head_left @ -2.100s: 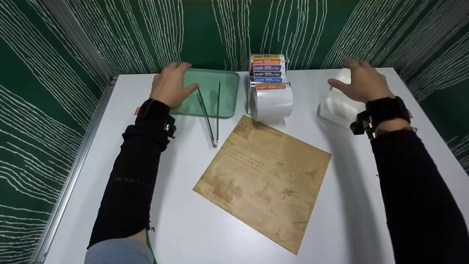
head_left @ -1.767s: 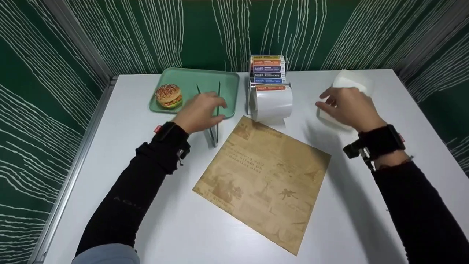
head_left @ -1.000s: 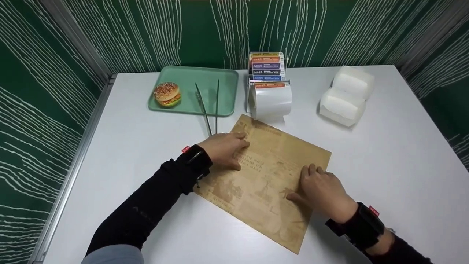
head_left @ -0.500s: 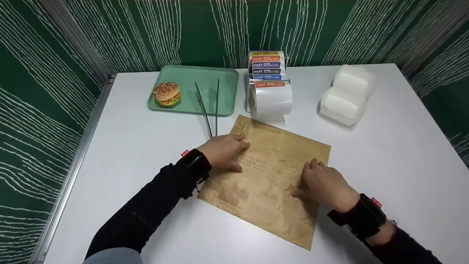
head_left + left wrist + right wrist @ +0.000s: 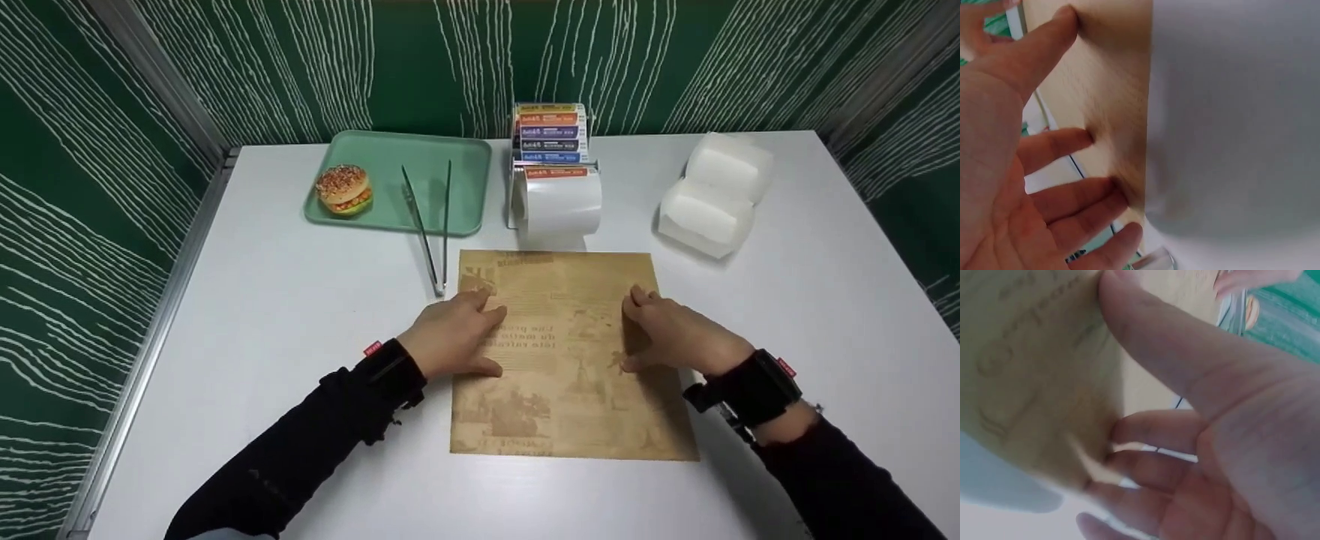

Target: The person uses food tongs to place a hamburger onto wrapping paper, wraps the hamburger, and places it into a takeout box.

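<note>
A brown printed paper sheet [image 5: 570, 352] lies flat and square to the table's front edge on the white table [image 5: 285, 300]. My left hand [image 5: 454, 337] rests on the sheet's left side with fingers spread flat [image 5: 1050, 146]. My right hand [image 5: 671, 337] presses on the sheet's right side, fingers straight, also seen close up [image 5: 1157, 455]. Neither hand holds anything.
At the back left a green tray [image 5: 457, 217] carries a small burger [image 5: 343, 189]; metal tongs [image 5: 431, 225] lie half on it. A roll of white film in a dispenser [image 5: 559, 206] stands beyond the sheet, with coloured boxes [image 5: 547, 135] behind. A white clamshell box [image 5: 712, 195] sits back right.
Both hands came from the back of the table onto the sheet and turned it from a diagonal lie to square with the table edge.
</note>
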Demonstrator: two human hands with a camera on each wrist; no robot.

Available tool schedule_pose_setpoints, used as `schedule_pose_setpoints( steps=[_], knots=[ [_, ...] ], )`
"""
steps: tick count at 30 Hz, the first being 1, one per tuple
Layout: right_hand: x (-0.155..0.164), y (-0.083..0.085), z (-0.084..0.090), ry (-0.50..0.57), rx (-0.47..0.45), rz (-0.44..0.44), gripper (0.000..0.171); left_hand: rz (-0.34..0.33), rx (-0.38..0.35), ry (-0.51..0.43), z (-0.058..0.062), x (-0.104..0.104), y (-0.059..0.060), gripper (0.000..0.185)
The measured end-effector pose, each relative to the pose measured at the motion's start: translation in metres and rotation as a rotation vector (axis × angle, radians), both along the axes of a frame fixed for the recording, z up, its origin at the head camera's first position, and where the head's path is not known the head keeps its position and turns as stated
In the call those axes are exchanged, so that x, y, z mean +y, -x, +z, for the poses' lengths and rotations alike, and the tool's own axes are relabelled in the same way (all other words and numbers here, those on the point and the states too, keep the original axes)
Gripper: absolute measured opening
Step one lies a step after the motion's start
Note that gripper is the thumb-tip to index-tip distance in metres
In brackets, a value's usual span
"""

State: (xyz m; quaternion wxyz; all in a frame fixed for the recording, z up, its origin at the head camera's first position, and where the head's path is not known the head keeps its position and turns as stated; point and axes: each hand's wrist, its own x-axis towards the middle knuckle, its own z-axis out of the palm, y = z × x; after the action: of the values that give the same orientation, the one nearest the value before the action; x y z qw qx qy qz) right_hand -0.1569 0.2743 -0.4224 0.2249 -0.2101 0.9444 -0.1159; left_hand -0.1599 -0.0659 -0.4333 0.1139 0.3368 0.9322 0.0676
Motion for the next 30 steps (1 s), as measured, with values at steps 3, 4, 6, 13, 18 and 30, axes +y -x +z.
schedule_pose_setpoints(
  steps=[3, 4, 6, 13, 18, 30],
  knots=[
    [0.005, 0.01, -0.001, 0.046, -0.049, -0.02, 0.107, 0.015, 0.024, 0.012, -0.002, 0.002, -0.004, 0.092],
    [0.007, 0.012, -0.001, 0.053, -0.058, -0.025, 0.108, 0.021, 0.028, 0.015, -0.002, 0.003, -0.005, 0.092],
    [0.008, 0.014, -0.001, 0.067, -0.072, -0.033, 0.107, 0.028, 0.037, 0.018, -0.003, 0.004, -0.005, 0.092],
    [0.01, 0.015, -0.003, 0.102, -0.076, -0.042, 0.107, 0.045, 0.019, -0.023, -0.009, 0.001, -0.004, 0.09],
    [0.011, 0.014, -0.005, 0.107, -0.051, -0.055, 0.105, 0.065, -0.005, -0.112, -0.013, -0.002, -0.003, 0.078],
    [0.024, 0.008, 0.002, 0.218, 0.076, -0.052, 0.083, 0.301, 0.213, -0.356, 0.0, -0.014, 0.018, 0.035]
  ],
)
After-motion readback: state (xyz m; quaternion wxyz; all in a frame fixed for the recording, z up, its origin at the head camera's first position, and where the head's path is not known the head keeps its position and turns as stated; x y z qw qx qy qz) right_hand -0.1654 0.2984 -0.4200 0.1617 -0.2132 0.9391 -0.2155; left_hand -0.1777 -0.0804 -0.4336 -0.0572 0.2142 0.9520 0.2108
